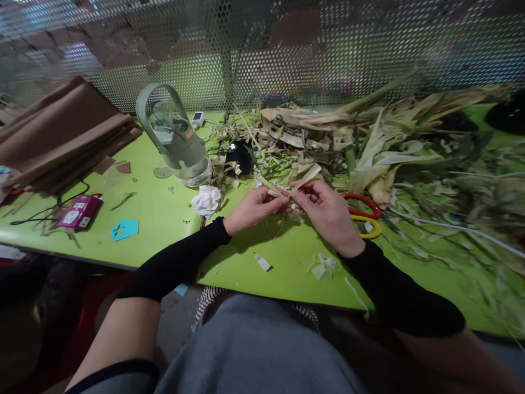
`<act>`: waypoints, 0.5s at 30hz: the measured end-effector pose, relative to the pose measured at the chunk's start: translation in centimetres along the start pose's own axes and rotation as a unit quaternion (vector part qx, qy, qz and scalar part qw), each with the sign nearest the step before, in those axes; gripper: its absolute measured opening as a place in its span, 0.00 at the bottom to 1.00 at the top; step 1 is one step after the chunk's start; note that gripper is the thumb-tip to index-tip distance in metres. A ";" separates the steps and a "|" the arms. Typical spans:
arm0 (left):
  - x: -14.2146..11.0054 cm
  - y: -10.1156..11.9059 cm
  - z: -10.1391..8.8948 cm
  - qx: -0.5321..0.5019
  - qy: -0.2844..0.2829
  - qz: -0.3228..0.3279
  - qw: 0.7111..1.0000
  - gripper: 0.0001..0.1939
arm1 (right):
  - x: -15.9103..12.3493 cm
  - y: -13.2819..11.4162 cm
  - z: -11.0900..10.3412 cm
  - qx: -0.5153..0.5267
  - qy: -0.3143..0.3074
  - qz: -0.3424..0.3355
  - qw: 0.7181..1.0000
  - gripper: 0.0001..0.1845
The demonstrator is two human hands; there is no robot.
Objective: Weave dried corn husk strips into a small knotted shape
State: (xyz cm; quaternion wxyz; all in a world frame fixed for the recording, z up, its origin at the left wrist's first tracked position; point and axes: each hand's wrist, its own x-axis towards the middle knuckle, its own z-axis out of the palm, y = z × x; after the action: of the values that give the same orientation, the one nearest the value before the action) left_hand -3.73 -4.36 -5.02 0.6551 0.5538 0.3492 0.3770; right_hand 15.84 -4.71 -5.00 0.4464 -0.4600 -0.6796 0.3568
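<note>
My left hand [260, 209] and my right hand [326, 213] meet over the green table [246, 257], fingertips nearly touching. Pale strips of corn husk [308, 176] poke out above the fingers of both hands, and each hand pinches them between thumb and fingers. Whether it is one folded strip or two pieces I cannot tell. Beside my right wrist lie scissors with red and yellow handles [371, 205], their blades hidden. A small husk scrap [263, 262] and a loose curled bit [322, 266] lie on the table below my hands.
Behind my hands spreads a heap of husks and leaves [389, 148] with a dark round object [240, 157]. To the left stand a water bottle [180, 142], crumpled tissue [206, 201], a purple packet [81, 212], a blue paper pentagon [125, 230] and brown paper [61, 137]. A perforated metal screen [262, 71] borders the back.
</note>
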 end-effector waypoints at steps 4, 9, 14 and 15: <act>0.1 -0.1 0.0 -0.012 0.001 -0.004 1.000 0.20 | -0.1 -0.6 0.0 0.017 -0.003 0.018 1.000 0.13; 0.2 0.1 0.0 -0.059 0.028 -0.044 0.997 0.19 | -0.4 -1.2 0.2 0.026 0.002 -0.030 0.999 0.10; 0.2 0.5 -0.1 -0.091 0.037 -0.127 0.987 0.14 | -0.4 -1.3 0.2 0.005 0.000 -0.065 0.998 0.11; 0.2 0.5 -0.1 -0.096 0.036 -0.137 0.985 0.13 | -0.4 -1.3 0.1 0.009 -0.003 -0.061 0.998 0.12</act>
State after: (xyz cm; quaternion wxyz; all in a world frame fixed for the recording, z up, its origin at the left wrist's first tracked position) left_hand -3.84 -4.09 -4.51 0.7377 0.4209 0.4073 0.3357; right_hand 15.38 -5.55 -4.03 0.4692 -0.4127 -0.7046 0.3364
